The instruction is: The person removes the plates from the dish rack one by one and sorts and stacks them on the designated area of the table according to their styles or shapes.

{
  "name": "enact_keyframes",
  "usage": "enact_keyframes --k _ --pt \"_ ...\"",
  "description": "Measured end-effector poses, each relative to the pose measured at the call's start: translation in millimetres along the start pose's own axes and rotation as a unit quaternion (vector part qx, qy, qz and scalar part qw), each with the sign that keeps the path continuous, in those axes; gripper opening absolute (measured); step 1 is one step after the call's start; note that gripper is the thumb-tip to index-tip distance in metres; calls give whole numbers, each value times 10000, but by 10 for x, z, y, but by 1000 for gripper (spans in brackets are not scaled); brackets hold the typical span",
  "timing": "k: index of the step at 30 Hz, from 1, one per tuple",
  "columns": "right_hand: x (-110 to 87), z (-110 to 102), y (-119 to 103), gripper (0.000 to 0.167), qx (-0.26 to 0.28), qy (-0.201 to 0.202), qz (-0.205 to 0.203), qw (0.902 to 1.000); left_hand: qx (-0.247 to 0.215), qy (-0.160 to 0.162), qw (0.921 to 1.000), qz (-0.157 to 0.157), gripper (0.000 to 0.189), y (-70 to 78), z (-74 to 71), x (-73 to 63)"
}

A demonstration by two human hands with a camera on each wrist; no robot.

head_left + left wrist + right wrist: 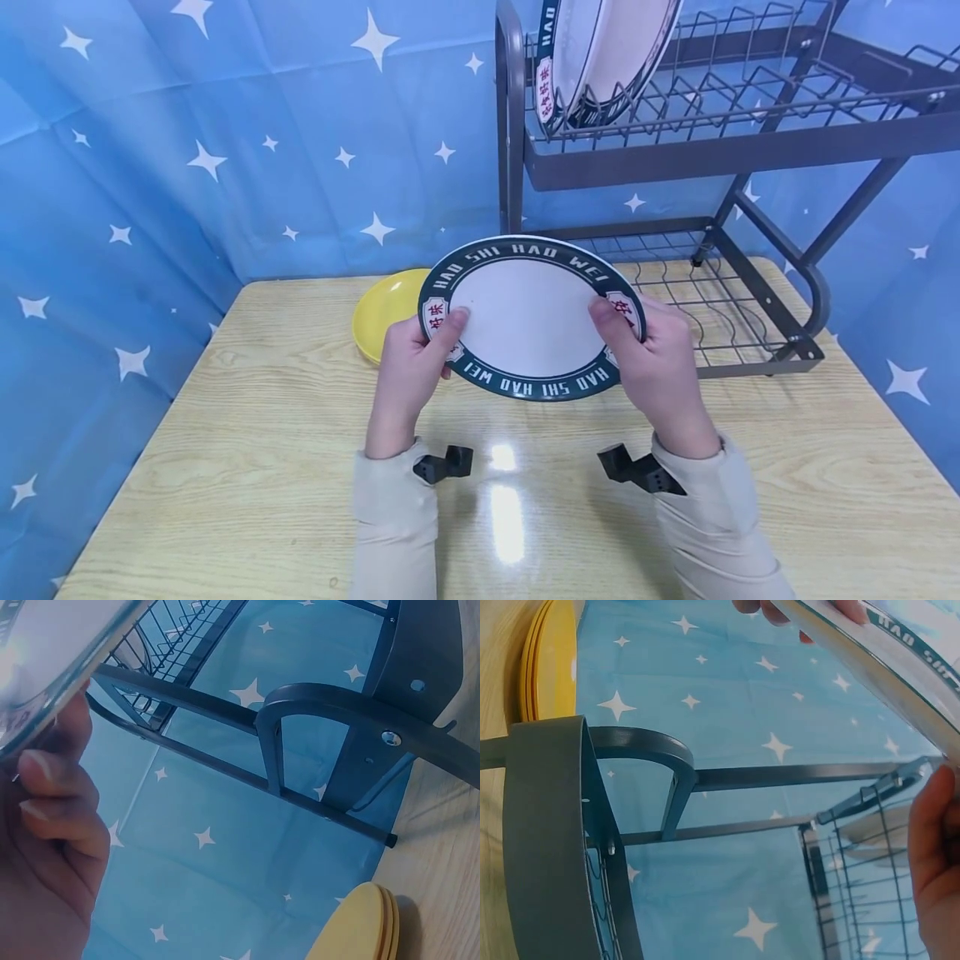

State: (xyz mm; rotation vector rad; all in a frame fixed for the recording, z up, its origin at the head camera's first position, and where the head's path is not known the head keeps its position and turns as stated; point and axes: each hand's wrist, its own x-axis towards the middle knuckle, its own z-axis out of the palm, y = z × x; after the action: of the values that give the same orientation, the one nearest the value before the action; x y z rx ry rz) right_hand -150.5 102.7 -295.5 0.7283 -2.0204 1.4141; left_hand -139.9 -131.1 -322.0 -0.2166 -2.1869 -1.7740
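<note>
An oval white plate with a dark green lettered rim is held up in front of the body, its face tilted toward the head camera. My left hand grips its left end, thumb on the face and fingers curled behind. At the opposite end my right hand grips in the same way. In the left wrist view the curled fingers of the left hand show under the plate's edge. The right wrist view catches part of the right hand against the plate's underside.
Behind the plate, a stack of yellow plates lies on the wooden table. A dark two-tier dish rack stands at the back right. Oval plates stand upright in its upper tier. A blue star-patterned curtain hangs behind.
</note>
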Motion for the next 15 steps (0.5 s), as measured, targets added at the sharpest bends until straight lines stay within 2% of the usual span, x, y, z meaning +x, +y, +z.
enact_keyframes --k 4,10,15 --pt "5 5 3 29 -24 -124 276 9995 85 61 9998 -175 36 -5 -11 -4" --pt "20 -13 -2 22 65 -386 1157 9925 140 151 9991 -374 39 9 -24 -9" --pt "30 -7 5 25 -45 -532 1248 9907 143 314 9982 -492 41 28 -39 -14"
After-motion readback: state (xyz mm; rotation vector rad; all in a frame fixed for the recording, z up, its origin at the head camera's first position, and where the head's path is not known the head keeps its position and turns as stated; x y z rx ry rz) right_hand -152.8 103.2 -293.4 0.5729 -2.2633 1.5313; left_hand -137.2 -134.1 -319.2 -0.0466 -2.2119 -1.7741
